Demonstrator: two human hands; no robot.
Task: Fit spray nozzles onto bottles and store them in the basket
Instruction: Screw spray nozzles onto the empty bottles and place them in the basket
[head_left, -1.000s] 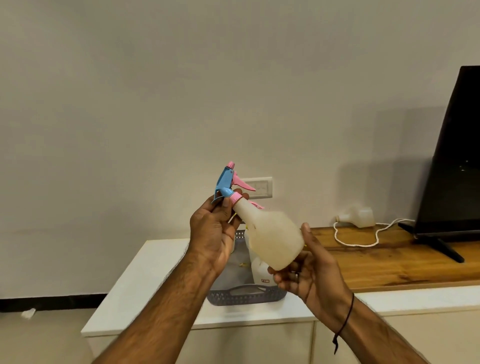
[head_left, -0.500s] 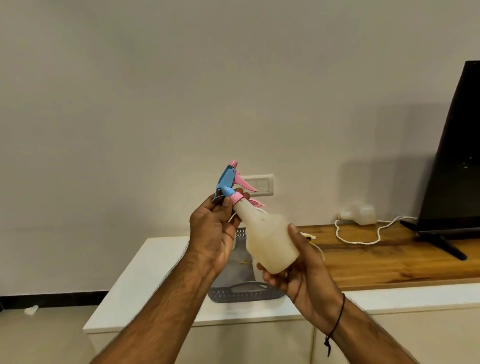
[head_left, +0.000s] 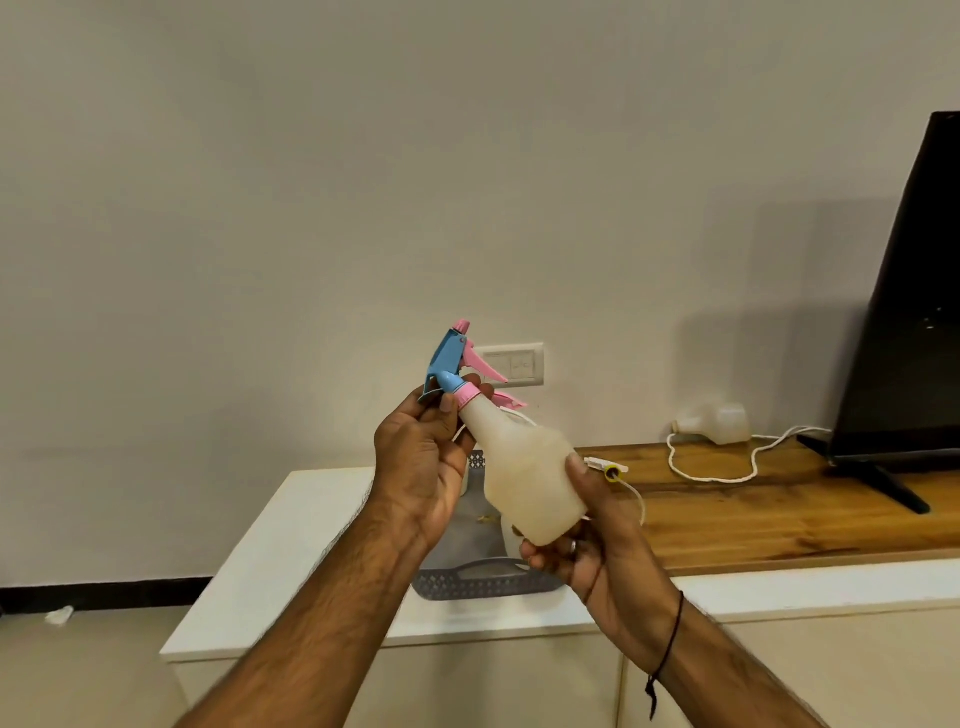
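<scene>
Screwing nozzle (head_left: 453, 367) onto bottle (head_left: 524, 478): left hand (head_left: 423, 462) gripping collar at 11 o'clock, right hand (head_left: 584, 540) clasping base; best kept straight.

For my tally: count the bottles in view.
3: the frosted bottle in the left hand and right hand; another bottle lying on the counter; a third bottle partly visible in the basket. Others may be hidden.

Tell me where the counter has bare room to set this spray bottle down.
Bare white counter left of the grey perforated basket, and a white strip along the front edge to its right. Open wooden top between the white cord and black TV stand. Crowded inside the basket.
</scene>
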